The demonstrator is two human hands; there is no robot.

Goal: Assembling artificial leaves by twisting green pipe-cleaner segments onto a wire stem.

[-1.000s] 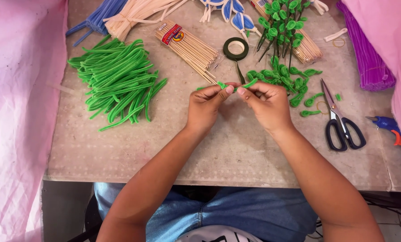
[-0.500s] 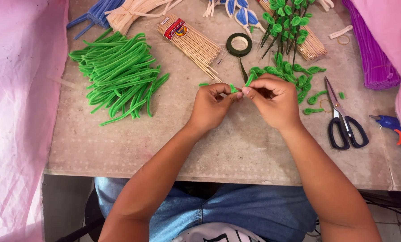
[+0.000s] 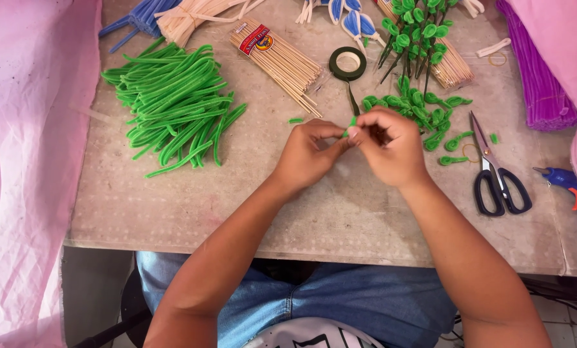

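Pink cloth (image 3: 18, 161) hanging along the far left edge. Grey tabletop (image 3: 192, 206), worn surface. Upper left: bundle of blue pipe cleaners (image 3: 139, 16), partly out of view, beside a tied bundle of cream pipe cleaners (image 3: 192, 18). Below these, a loose heap of green pipe cleaners (image 3: 172, 103), lying mostly parallel. Centre top: banded bundle of thin wooden sticks (image 3: 278, 61), set diagonally. Just right of it, roll of dark green tape (image 3: 347, 63), its free end trailing down toward the hands. Centre: left hand (image 3: 307, 154) and right hand (image 3: 391, 148), brought together fingertip to fingertip, both pinched on a small green pipe cleaner piece (image 3: 351, 122) held just above the tabletop; how it is bent cannot be told. One short green offcut (image 3: 296, 120) lies near the left hand. Behind the right hand, a pile of looped green leaf shapes (image 3: 423, 106); above it, finished green stems (image 3: 414, 32) on dark sticks, with blue-and-white petal shapes (image 3: 356, 22) beside them. Right: black-handled scissors (image 3: 494, 174), closed, lying flat. Far right: bundle of purple pipe cleaners (image 3: 539, 84); blue glue gun (image 3: 568, 183) at the edge.
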